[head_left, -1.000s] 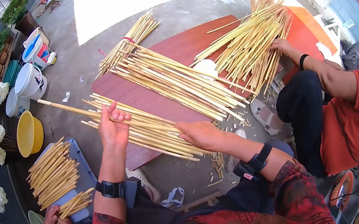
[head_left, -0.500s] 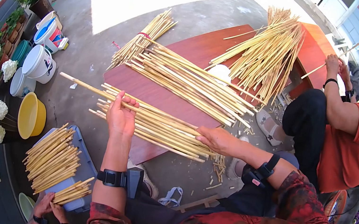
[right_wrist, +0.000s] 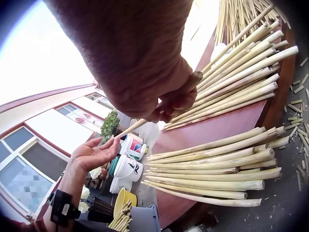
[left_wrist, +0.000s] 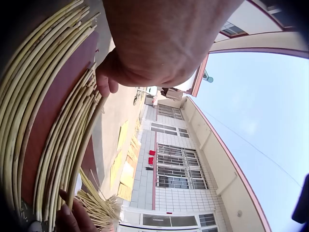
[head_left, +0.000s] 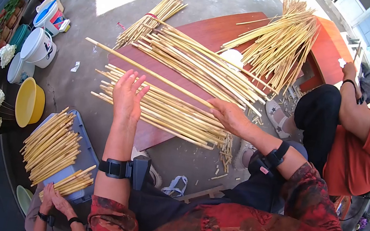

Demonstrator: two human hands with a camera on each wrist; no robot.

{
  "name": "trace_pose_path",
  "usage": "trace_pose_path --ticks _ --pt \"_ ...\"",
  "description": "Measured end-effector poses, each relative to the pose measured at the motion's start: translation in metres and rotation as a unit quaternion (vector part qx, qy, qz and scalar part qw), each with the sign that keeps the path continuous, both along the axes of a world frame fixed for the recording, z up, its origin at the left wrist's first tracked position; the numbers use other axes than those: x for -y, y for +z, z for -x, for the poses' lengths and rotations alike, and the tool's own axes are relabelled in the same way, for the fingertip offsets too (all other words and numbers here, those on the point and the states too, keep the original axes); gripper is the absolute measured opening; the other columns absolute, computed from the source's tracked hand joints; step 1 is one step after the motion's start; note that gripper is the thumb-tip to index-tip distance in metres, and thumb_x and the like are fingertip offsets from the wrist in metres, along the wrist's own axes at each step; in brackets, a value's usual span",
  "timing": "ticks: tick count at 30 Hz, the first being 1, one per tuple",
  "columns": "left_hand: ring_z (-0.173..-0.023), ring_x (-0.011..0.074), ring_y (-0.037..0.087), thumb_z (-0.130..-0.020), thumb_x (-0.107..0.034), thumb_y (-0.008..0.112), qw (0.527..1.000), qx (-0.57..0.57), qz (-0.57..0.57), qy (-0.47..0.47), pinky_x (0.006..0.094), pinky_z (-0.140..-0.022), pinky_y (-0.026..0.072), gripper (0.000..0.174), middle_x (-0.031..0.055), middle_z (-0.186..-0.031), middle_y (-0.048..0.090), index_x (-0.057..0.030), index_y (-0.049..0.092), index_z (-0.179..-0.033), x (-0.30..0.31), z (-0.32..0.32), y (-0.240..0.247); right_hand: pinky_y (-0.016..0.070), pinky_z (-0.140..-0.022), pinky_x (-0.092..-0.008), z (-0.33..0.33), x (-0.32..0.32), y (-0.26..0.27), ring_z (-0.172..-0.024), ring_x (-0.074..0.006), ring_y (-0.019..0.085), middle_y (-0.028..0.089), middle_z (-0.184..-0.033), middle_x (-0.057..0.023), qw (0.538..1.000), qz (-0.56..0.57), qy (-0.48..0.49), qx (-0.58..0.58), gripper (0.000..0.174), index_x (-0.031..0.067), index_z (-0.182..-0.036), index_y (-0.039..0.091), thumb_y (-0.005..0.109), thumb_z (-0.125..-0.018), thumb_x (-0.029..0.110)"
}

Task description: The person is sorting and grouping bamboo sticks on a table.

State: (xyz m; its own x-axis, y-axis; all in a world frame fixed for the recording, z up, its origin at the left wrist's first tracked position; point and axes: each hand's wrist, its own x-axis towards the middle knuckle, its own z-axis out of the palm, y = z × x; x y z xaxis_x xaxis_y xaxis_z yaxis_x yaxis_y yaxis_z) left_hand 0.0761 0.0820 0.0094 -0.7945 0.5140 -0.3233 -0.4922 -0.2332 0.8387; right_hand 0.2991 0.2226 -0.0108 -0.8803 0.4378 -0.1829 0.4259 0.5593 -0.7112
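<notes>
My right hand [head_left: 227, 114] grips the near end of one long pale stick [head_left: 150, 73], which slants up and left above the red-brown board [head_left: 151, 137]. In the right wrist view the right hand's fingers [right_wrist: 176, 99] curl round that stick [right_wrist: 130, 128]. My left hand [head_left: 130, 88] hovers flat with straight fingers over the near pile of sticks [head_left: 174, 118] and holds nothing; it looks just as open from the right wrist view [right_wrist: 94, 153]. The left wrist view shows the left hand [left_wrist: 159, 43] above the same pile [left_wrist: 53, 145].
A second pile [head_left: 203, 67] and a fanned pile [head_left: 282, 38] lie farther along the board, and a tied bundle [head_left: 155, 16] lies at its left end. A person in orange [head_left: 368, 143] sits right. Buckets [head_left: 38, 47], a yellow basin [head_left: 29, 103] and a blue tray of short sticks [head_left: 53, 146] stand left.
My left hand has let go of the long stick and opened flat. The stick's far end has swung away from me while the right hand keeps its near end. The person in orange raised an arm.
</notes>
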Motion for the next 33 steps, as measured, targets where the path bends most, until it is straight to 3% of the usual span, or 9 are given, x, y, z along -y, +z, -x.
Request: trace_pose_path --ticks 5,7,10,17,23,30,33 --pt "-0.096 0.0228 0.050 -0.084 -0.011 0.044 1.000 0.016 -0.005 -0.021 0.0343 -0.073 0.0457 0.031 0.0130 -0.108 0.046 0.0027 0.041 -0.113 0.009 0.006 0.004 0.0403 -0.078 -0.0375 0.001 0.001 -0.019 -0.091 -0.0320 0.051 0.055 -0.095 -0.0161 0.999 -0.034 0.010 0.010 0.025 0.0058 -0.104 0.051 0.047 -0.082 0.018" --pt "-0.100 0.0255 0.050 -0.083 -0.013 0.047 1.000 0.014 -0.016 -0.014 0.0378 -0.080 0.0432 0.030 0.0121 -0.104 0.050 0.0023 0.045 -0.109 0.012 0.010 0.005 0.0401 -0.078 -0.0377 0.000 0.005 -0.035 -0.090 -0.0322 0.050 0.054 -0.092 -0.0160 0.999 -0.045 0.007 -0.018 0.024 0.0060 -0.102 0.053 0.048 -0.081 0.017" --pt "-0.094 0.0236 0.052 -0.084 -0.010 0.045 0.999 0.013 -0.030 -0.013 0.0354 -0.074 0.0449 0.026 0.0117 -0.100 0.051 0.0027 0.046 -0.107 0.016 0.013 0.007 0.0403 -0.077 -0.0380 -0.007 0.006 -0.059 -0.088 -0.0325 0.050 0.054 -0.089 -0.0161 0.995 -0.101 0.026 0.002 0.024 0.0066 -0.100 0.054 0.050 -0.078 0.016" --pt "-0.097 0.0247 0.051 -0.083 -0.013 0.048 0.998 0.018 -0.018 -0.050 0.0362 -0.080 0.0431 0.026 0.0132 -0.102 0.053 0.0022 0.047 -0.104 0.017 0.010 0.008 0.0405 -0.077 -0.0376 -0.012 -0.003 -0.070 -0.087 -0.0320 0.050 0.054 -0.088 -0.0158 0.996 -0.085 0.003 0.021 0.024 0.0074 -0.097 0.057 0.054 -0.075 0.015" --pt "-0.093 0.0246 0.053 -0.084 -0.011 0.046 0.999 0.018 -0.036 -0.020 0.0358 -0.076 0.0448 0.025 0.0130 -0.099 0.052 0.0030 0.047 -0.104 0.020 0.020 0.009 0.0410 -0.076 -0.0380 -0.014 -0.001 -0.084 -0.085 -0.0319 0.051 0.054 -0.088 -0.0157 0.998 -0.061 -0.031 0.000 0.023 0.0070 -0.097 0.057 0.054 -0.075 0.015" --pt "-0.100 0.0257 0.049 -0.085 -0.013 0.042 0.995 0.033 -0.080 0.054 0.0383 -0.085 0.0409 0.026 0.0132 -0.104 0.051 0.0037 0.046 -0.105 0.041 0.050 0.020 0.0408 -0.076 -0.0380 -0.018 -0.002 -0.092 -0.084 -0.0320 0.051 0.052 -0.085 -0.0162 0.997 -0.075 -0.028 0.016 0.023 0.0071 -0.097 0.057 0.054 -0.075 0.016" --pt "-0.106 0.0246 0.046 -0.086 -0.012 0.042 0.992 0.039 -0.081 0.091 0.0384 -0.090 0.0381 0.031 0.0142 -0.112 0.047 0.0035 0.042 -0.112 0.048 0.057 0.024 0.0410 -0.076 -0.0377 -0.017 0.002 -0.083 -0.084 -0.0321 0.051 0.052 -0.085 -0.0159 0.996 -0.088 -0.022 0.027 0.023 0.0072 -0.097 0.056 0.054 -0.075 0.015"
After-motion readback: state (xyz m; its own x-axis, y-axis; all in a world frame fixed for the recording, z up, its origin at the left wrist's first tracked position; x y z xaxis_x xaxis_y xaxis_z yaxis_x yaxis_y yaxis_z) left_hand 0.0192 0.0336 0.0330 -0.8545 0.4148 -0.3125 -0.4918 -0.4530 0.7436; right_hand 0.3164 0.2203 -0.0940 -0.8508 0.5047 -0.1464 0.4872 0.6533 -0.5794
